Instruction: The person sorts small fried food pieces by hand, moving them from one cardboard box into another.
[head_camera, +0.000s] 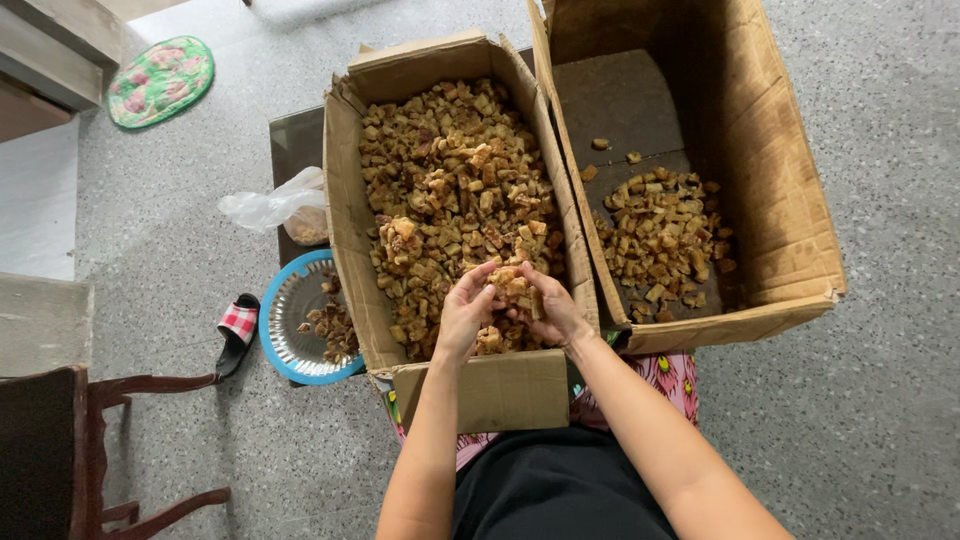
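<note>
A cardboard box in front of me is full of brown, crusty cube-shaped pieces. My left hand and my right hand meet over the near end of this box. Together they grip a clump of the brown pieces between the fingers. A second, larger cardboard box stands to the right, touching the first. A smaller pile of similar pieces lies on its bottom.
A blue-rimmed plate with a few brown pieces lies left of the box, beside a clear plastic bag. A checked sandal, a dark wooden chair and a round green mat are on the speckled floor.
</note>
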